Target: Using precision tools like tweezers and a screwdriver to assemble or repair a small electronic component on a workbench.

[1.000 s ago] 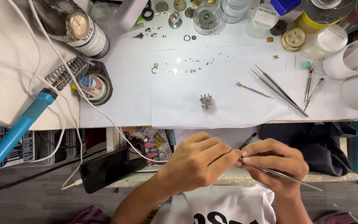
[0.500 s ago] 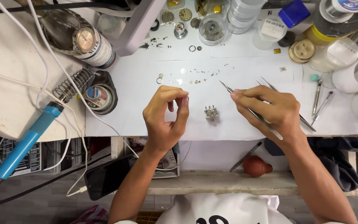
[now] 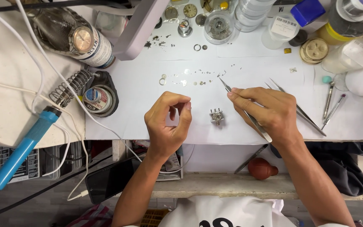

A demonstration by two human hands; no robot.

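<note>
My right hand (image 3: 269, 111) grips thin metal tweezers (image 3: 227, 88), whose tip points up-left toward a row of tiny watch parts (image 3: 192, 80) on the white paper. My left hand (image 3: 169, 122) hovers over the paper with thumb and forefinger pinched together; I cannot tell whether anything small is between them. A small metal movement holder (image 3: 216, 116) stands on the paper between my two hands, touched by neither.
A blue soldering iron (image 3: 19, 151) in a coil stand and a solder tin (image 3: 97, 98) lie left. Spare tweezers (image 3: 307, 115) and small screwdrivers (image 3: 328, 101) lie right. Jars, caps and watch dials crowd the back edge. A dark phone (image 3: 110, 178) and red blower (image 3: 262, 168) sit below the desk.
Both hands rose from my lap onto the paper. Since half a second ago the tweezers' tip has moved up toward the row of small parts, and my left hand stayed beside the holder.
</note>
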